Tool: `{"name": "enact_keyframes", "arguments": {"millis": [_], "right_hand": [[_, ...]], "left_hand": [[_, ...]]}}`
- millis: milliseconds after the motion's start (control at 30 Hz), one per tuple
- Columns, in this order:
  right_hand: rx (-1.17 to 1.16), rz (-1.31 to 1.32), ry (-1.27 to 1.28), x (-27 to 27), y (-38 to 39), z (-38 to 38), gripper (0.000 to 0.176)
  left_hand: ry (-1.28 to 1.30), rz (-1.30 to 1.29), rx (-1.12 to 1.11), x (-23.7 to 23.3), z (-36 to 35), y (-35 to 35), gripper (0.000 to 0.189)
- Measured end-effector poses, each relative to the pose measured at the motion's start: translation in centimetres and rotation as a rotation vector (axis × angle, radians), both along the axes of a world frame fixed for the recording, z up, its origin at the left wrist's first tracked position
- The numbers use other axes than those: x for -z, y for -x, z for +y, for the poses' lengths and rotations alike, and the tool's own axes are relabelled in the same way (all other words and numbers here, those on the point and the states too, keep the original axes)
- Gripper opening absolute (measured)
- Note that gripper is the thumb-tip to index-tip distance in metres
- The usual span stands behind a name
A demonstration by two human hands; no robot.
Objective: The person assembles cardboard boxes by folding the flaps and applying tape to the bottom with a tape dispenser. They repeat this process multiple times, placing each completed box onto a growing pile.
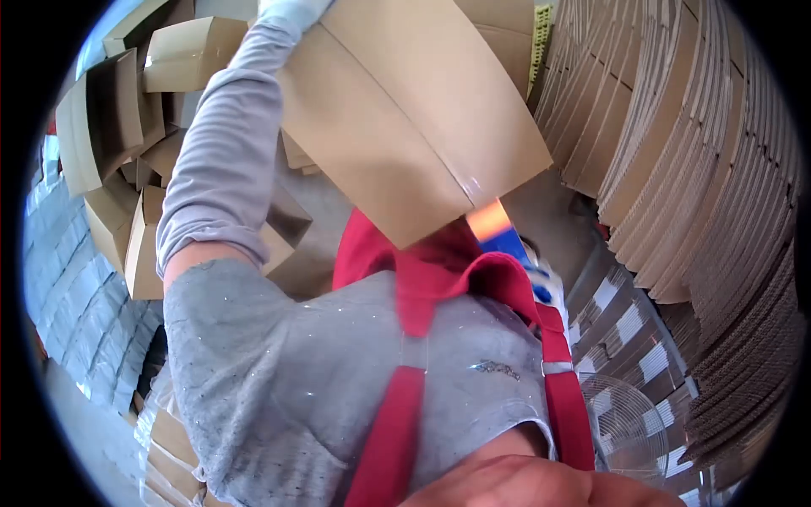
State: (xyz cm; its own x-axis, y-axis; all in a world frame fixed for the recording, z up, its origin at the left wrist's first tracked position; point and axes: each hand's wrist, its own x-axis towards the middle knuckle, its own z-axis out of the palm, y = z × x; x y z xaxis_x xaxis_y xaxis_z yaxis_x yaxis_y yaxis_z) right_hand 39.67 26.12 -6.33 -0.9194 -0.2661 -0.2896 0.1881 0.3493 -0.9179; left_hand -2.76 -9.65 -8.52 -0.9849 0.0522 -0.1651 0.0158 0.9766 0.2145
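A brown cardboard box [414, 101] fills the upper middle, tilted, with a seam down its face and a shiny piece of clear tape at the seam's lower end. My left hand [291, 8], in a whitish glove, is at the box's upper left edge; the frame's top cuts it off and its fingers are hidden. My right hand [541, 283], in a white and blue glove, is partly hidden beside my chest. It holds an orange and blue tape dispenser [498, 228], whose orange end is at the box's lower edge, by the tape.
Tall stacks of flat cardboard [676, 152] line the right side. Several open boxes [101, 127] are piled at the upper left, beside wrapped light-blue bundles [76, 253]. A round wire guard [625, 422] stands at the lower right. Grey floor [317, 207] shows below the held box.
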Motion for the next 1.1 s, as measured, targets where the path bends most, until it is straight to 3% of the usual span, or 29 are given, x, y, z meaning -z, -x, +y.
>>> {"name": "enact_keyframes", "arguments": {"millis": [67,133,233,300,333,400,433,467,533,600,633,667,700,733,800,867,967,1033,1100], "right_hand": [[0.242,-0.338,0.199,2.1,-5.3,2.0,0.033],[0.047,0.041,-0.217,4.8,-5.3,1.0,0.031],[0.2,0.29,0.028,9.6,-2.1,-2.3,0.028],[0.314,0.444,0.199,9.9,-0.4,-5.0,0.026],[0.351,0.492,0.255,9.3,0.1,-6.1,0.026],[0.335,-0.205,0.134,5.3,3.2,-6.9,0.02],[0.243,0.164,-0.08,5.1,4.4,-7.6,0.019],[0.274,0.127,-0.083,5.5,4.9,-8.1,0.022],[0.316,-0.389,-0.163,9.0,5.4,-9.2,0.029],[0.259,-0.667,-0.324,9.9,6.3,-8.8,0.037],[0.154,-0.569,-0.346,12.3,5.0,-7.4,0.04],[0.232,-0.642,-0.118,7.1,7.0,-7.4,0.038],[0.167,-0.59,-0.158,9.4,6.4,-5.7,0.037],[0.083,-0.505,-0.286,8.4,7.9,-5.2,0.036],[-0.181,-0.216,-0.327,15.0,9.0,-2.8,0.033],[-0.341,-0.249,-0.562,13.9,14.1,-4.4,0.032],[-0.601,-0.218,-0.84,11.2,20.9,-9.4,0.03],[-0.8,-0.131,-0.961,8.4,24.7,-14.7,0.029],[-0.966,0.023,-0.886,4.3,26.6,-21.8,0.029]], "left_hand": [[0.013,0.137,0.015,1.3,-0.4,0.3,0.047],[0.038,0.26,0.046,1.5,0.7,-1.8,0.049],[-0.121,0.776,0.39,-1.0,5.9,-7.8,0.036],[-0.304,0.209,0.635,-3.3,11.0,-17.4,0.04],[-0.233,0.167,0.724,-1.3,12.3,-20.9,0.042],[-0.204,0.17,0.807,2.8,13.8,-26.3,0.047],[-0.218,0.139,0.796,2.9,14.3,-26.2,0.049],[-0.233,0.098,0.784,2.9,14.7,-26.4,0.052],[-0.153,0.11,0.781,1.6,14.9,-26.2,0.051],[-0.408,-0.002,0.84,0.2,12.4,-22.9,0.053],[-0.911,-0.059,0.712,0.6,10.0,-20.5,0.055],[-0.63,0.265,0.67,-2.0,7.1,-17.5,0.051],[-0.465,0.355,0.522,-2.9,4.0,-13.6,0.049],[-0.311,0.434,0.366,-3.0,1.0,-10.0,0.048],[0.128,0.503,-0.092,-0.6,-3.8,-5.1,0.052],[0.007,-0.137,-0.273,-1.9,-5.7,-3.7,0.063],[-0.115,-0.081,-0.377,-3.7,-11.5,-7.6,0.061],[-0.1,-0.016,-0.552,-10.9,-17.6,-13.2,0.051],[-0.099,0.238,-0.629,-17.2,-26.4,-19.8,0.039]]}}
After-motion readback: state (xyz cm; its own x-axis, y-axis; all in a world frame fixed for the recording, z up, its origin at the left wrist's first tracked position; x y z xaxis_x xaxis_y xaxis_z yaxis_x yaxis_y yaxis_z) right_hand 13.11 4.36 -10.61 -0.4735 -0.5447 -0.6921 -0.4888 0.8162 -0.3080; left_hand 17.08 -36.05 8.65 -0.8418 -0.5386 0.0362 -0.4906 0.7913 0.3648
